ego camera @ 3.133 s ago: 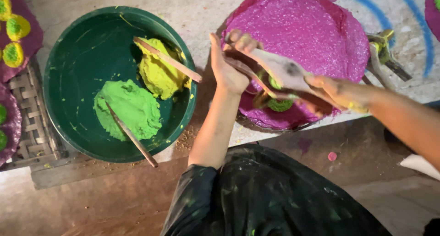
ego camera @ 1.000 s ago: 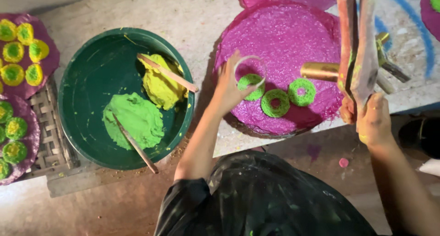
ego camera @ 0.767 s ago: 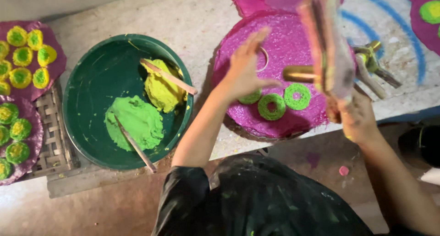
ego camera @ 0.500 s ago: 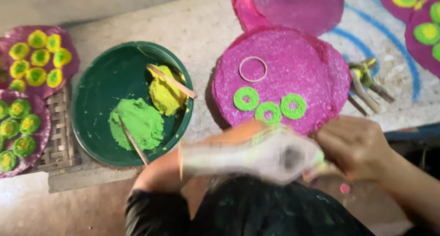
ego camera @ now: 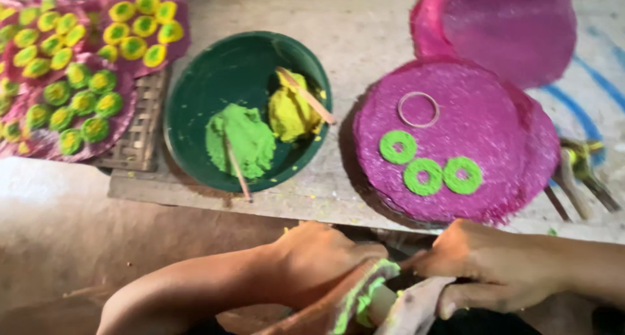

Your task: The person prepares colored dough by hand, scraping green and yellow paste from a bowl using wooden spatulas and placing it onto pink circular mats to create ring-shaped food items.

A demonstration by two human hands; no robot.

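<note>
Head view: the left hand (ego camera: 325, 263) and right hand (ego camera: 495, 270) both clench a paste-smeared wooden tool (ego camera: 364, 302) low, below the surface (ego camera: 364, 42). Gripping it steadily should keep green paste off the pink disc (ego camera: 469, 113).

Your dark green bowl (ego camera: 195, 107) holds a bright green paste mound (ego camera: 242, 139) and a yellow paste mound (ego camera: 288, 111). Right of the bowl, the magenta disc (ego camera: 482, 113) carries three bright green rings (ego camera: 430, 169) plus one clear ring (ego camera: 418, 109). Left of the bowl, magenta sheets (ego camera: 117, 55) show yellow-and-green rosettes (ego camera: 84, 68). The tool (ego camera: 364, 299) in your hands is streaked bright green.
</note>
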